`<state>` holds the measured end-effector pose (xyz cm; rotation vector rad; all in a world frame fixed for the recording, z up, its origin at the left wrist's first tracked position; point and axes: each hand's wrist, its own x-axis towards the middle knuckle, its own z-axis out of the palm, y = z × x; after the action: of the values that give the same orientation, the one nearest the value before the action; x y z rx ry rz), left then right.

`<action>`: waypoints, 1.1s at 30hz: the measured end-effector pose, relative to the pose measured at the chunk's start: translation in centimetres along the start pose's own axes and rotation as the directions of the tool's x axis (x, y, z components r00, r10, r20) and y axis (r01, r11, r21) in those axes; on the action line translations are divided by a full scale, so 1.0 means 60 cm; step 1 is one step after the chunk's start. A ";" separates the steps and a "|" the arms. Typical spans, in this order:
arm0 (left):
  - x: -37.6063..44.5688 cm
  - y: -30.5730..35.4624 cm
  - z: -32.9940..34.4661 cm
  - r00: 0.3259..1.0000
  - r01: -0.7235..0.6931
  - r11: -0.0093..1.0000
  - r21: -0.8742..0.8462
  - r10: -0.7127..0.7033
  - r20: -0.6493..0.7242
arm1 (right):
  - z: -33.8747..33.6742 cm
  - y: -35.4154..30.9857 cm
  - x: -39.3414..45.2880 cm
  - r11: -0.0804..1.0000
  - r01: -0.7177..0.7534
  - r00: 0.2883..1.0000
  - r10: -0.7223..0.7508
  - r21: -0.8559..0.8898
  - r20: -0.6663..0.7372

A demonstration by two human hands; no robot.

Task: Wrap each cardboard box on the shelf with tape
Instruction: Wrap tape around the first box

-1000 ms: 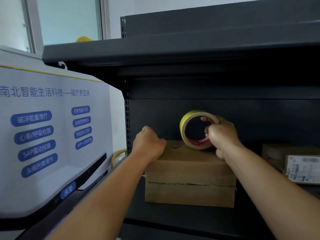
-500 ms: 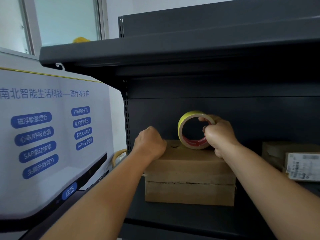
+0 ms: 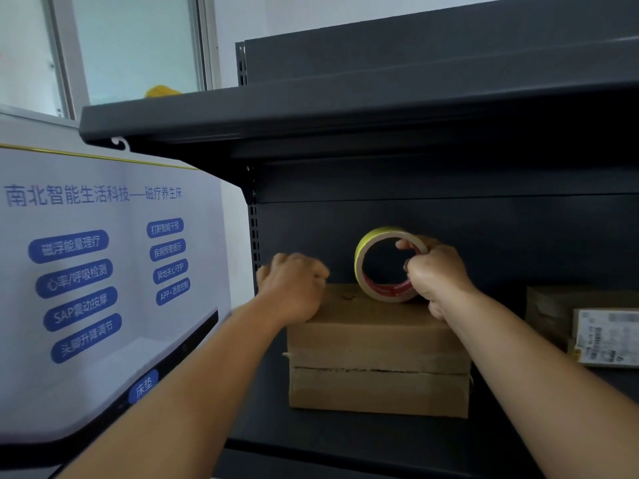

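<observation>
Both hands reach into the dark metal shelf (image 3: 345, 112): the left hand (image 3: 292, 288), fingers curled into a fist that grips nothing visible, rests on the top left corner of the cardboard box (image 3: 378, 350), while the right hand (image 3: 437, 274) grips the yellow tape roll (image 3: 389, 264), fingers hooked through its core, standing it on edge on the box top. Left of the shelf hangs a white poster (image 3: 103, 271) with blue labels; at far right, well apart, sits a second cardboard box (image 3: 553, 305) bearing a shipping label (image 3: 605, 337).

Daylight from window (image 3: 138, 46); shelf (image 3: 449, 188) interior dim; wide-angle edge distortion.
</observation>
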<state>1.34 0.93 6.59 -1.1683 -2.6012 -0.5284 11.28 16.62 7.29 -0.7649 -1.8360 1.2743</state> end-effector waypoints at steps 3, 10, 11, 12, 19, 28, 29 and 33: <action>-0.017 0.039 -0.012 0.910 -0.263 0.960 0.094 0.214 0.356 | 0.000 0.000 0.002 1.000 -0.009 1.000 0.009 -0.012 0.002; -0.031 0.045 -0.011 0.848 -0.308 0.941 0.142 0.204 0.489 | 0.003 0.004 0.004 0.999 -0.009 1.000 0.009 -0.040 0.007; -0.034 0.044 -0.009 0.857 -0.312 0.940 0.138 0.215 0.469 | 0.003 0.003 0.004 0.999 -0.020 1.000 0.020 -0.029 0.003; -0.036 0.043 -0.006 0.863 -0.318 0.939 0.132 0.228 0.450 | 0.003 0.003 0.005 0.999 -0.031 1.000 0.031 -0.019 0.001; -0.041 0.046 -0.007 0.883 -0.282 0.948 0.151 0.195 0.428 | -0.001 0.003 0.004 0.999 -0.038 0.999 0.039 -0.010 0.016; -0.034 0.072 -0.008 0.886 -0.125 0.922 0.366 -0.062 0.460 | -0.002 0.009 0.009 0.999 -0.027 1.000 0.027 -0.022 0.011; -0.033 0.068 -0.007 0.892 -0.151 0.918 0.366 -0.032 0.450 | -0.001 0.010 0.011 0.999 -0.032 0.999 0.033 -0.032 0.009; -0.022 0.072 -0.005 0.876 -0.273 0.932 0.239 0.139 0.461 | 0.003 0.013 0.017 0.994 -0.052 0.998 0.054 -0.092 0.013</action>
<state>5.47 2.59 7.37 -1.5786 -2.7198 0.1994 10.59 17.60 6.79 -0.8604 -1.9084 1.2394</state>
